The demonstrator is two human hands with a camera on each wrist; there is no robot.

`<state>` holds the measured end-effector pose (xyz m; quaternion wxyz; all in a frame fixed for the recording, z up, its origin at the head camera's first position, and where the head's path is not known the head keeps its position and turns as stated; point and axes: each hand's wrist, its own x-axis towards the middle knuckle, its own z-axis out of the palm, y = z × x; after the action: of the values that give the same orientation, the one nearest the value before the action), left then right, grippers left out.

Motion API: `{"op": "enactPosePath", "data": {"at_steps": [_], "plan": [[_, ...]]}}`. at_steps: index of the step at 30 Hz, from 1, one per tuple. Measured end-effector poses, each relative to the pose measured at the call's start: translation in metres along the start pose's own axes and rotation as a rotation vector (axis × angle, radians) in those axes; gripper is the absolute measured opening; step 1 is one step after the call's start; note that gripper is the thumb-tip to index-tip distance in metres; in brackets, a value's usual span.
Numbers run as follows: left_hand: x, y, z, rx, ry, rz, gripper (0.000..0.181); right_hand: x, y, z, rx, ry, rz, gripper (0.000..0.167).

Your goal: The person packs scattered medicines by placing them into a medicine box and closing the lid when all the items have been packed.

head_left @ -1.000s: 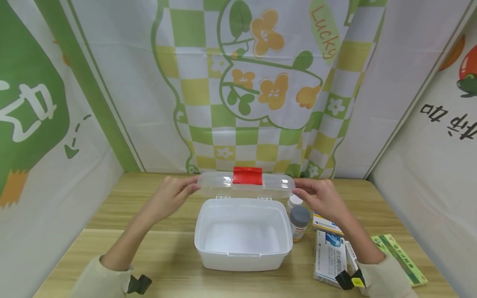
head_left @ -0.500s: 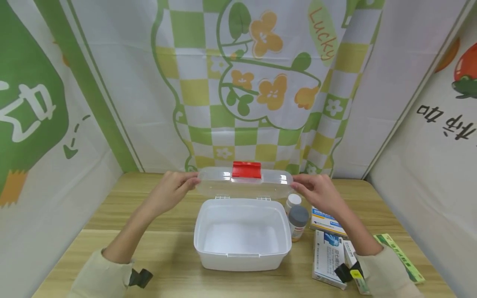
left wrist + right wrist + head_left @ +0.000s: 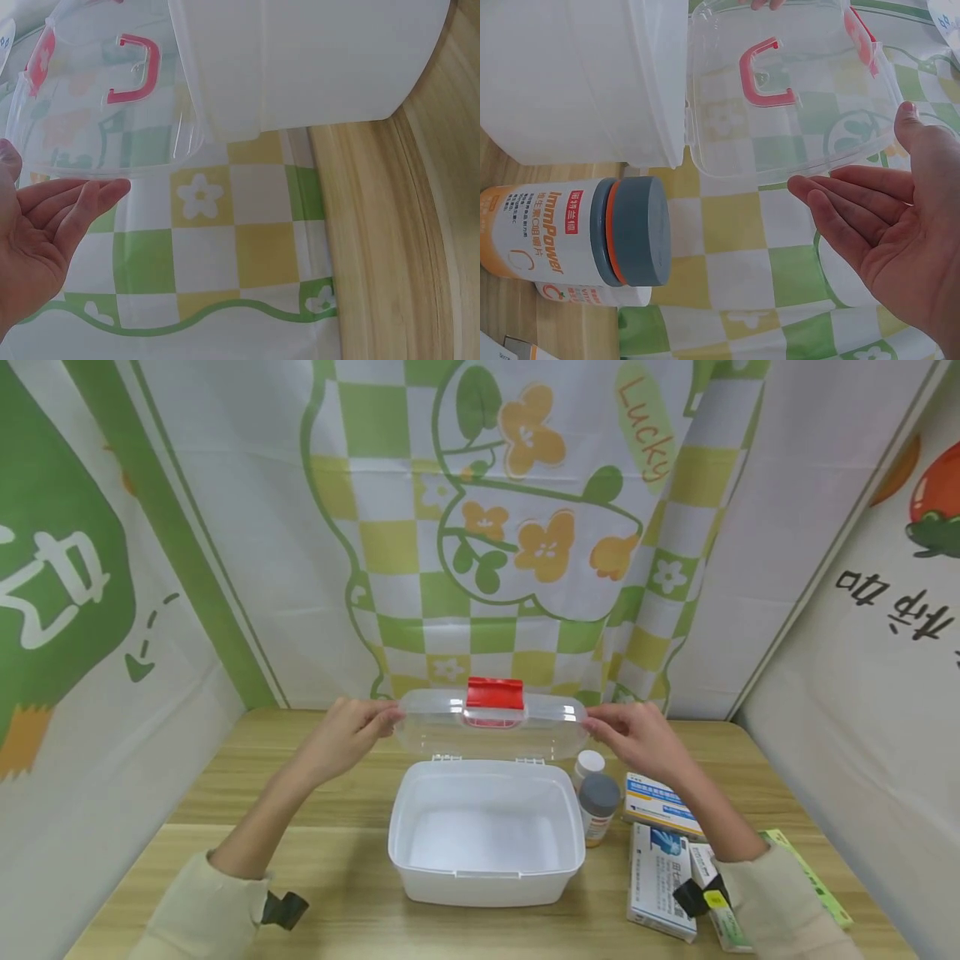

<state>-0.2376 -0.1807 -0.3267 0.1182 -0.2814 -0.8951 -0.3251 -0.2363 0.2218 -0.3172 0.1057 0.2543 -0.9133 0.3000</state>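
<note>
A white plastic box (image 3: 486,887) stands on the table with its bare inside showing. Its clear lid (image 3: 427,731) is tilted up on hinges at the back edge and carries a red latch (image 3: 495,693) and a red handle (image 3: 152,71). At the lid's left side my left hand (image 3: 341,739) pinches the edge between thumb and fingers. My right hand (image 3: 637,739) pinches the opposite edge in the same way. In the right wrist view, the thumb of my right hand (image 3: 900,225) lies near the latch corner, with the fingers along the rim.
Right of the box stand a grey-capped supplement bottle (image 3: 598,810) and a white-capped bottle (image 3: 589,762). Several medicine boxes, including a blue-and-white carton (image 3: 660,881) and a yellow-blue carton (image 3: 660,804), lie under and beside the right forearm. A patterned curtain (image 3: 420,635) hangs behind the table.
The lid has tilted further up and back, its red latch rising and the handle coming into sight. Both hands have moved slightly up with it, and the box has stayed put.
</note>
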Motion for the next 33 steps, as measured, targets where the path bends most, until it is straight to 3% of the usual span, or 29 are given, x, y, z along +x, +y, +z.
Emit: {"op": "enactPosePath", "data": {"at_steps": [33], "plan": [[0.016,-0.004,-0.001,-0.015,-0.011,-0.041,0.036,0.017,0.002,-0.011,0.051,-0.098,0.046,0.031]]}}
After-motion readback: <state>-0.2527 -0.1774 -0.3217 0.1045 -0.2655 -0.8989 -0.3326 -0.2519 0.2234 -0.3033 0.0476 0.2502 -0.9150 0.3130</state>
